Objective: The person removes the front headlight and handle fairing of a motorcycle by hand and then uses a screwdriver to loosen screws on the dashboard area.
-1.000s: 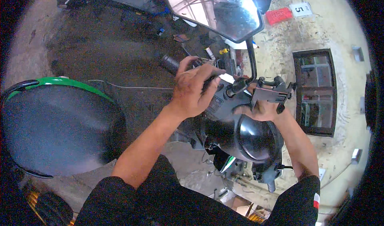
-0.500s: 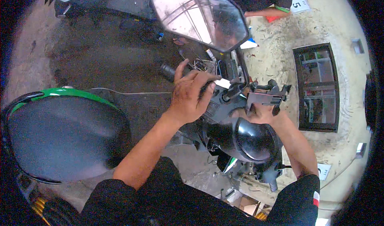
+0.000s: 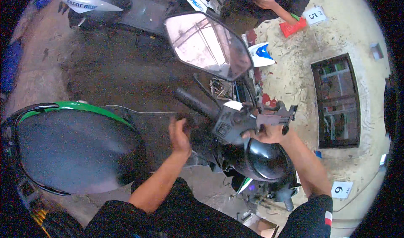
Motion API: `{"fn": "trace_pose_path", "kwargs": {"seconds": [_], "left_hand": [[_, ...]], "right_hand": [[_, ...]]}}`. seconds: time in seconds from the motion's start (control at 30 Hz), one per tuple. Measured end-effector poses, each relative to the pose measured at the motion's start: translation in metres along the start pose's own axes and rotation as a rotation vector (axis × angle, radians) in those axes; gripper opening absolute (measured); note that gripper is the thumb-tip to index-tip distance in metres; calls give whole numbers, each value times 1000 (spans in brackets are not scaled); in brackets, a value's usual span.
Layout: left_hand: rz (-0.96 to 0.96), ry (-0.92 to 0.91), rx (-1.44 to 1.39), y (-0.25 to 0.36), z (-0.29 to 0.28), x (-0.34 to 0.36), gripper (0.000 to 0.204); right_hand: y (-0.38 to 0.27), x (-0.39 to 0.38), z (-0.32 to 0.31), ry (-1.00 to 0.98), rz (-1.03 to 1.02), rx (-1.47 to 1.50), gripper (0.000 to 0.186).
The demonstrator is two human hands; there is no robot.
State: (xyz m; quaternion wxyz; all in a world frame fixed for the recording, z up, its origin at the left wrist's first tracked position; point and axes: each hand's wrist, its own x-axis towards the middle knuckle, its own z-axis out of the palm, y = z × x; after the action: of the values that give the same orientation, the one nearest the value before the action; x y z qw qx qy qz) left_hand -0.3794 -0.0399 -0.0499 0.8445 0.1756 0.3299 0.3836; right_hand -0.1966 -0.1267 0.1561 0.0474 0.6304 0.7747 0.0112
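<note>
Just up and to the right of the left hand (image 3: 181, 141) and its fingers lay the black handle grip (image 3: 196, 104), its long axis slanting from a free end almost straight above those fingers down to the right, into the switch box (image 3: 225, 126). The left hand was plainly the nearer one to the grip; its fingers were loosely curled and blurred, with a dark patch beside their tips, so whether they held anything could not be made out. They were not wrapped around the grip, and a narrow gap seemed to part them from it. The right hand (image 3: 271, 133) was at the far side of the switch box, well apart from the grip; a fingertip showed near the box's lower edge, but the phone holder (image 3: 273, 118) hid much of the rest, leaving its hold unclear. Beyond the left fingers, past the grip, stood the mirror (image 3: 208, 44); below the right fingers sat a round black cover (image 3: 267, 157); well to the left of the left fingers lay the seat (image 3: 80, 149).
</note>
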Motion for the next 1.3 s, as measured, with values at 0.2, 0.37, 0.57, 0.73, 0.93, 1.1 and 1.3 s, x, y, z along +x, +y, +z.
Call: {"fn": "trace_pose_path", "kwargs": {"seconds": [0.2,0.37,0.57,0.73,0.93,1.1,1.3], "left_hand": [[-587,-516,-777,-25,20,46,37],[-607,-442,-468,-23,25,53,40],[-760,-602,-390,-36,22,75,38],[-724,-436,-408,-15,22,36,40],[-150,-56,138,20,7,22,45],[1009,-196,1375,64,-16,15,68],[1110,-759,1884,105,64,33,81]], "right_hand": [[-7,15,-6,21,-71,-95,62],[-13,13,-10,-62,19,22,59],[6,7,5,-46,14,249,78],[-1,4,-4,-105,62,173,63],[-7,2,4,-50,132,-64,61],[-11,-12,10,-99,302,29,74],[-24,-30,17,71,653,65,76]]}}
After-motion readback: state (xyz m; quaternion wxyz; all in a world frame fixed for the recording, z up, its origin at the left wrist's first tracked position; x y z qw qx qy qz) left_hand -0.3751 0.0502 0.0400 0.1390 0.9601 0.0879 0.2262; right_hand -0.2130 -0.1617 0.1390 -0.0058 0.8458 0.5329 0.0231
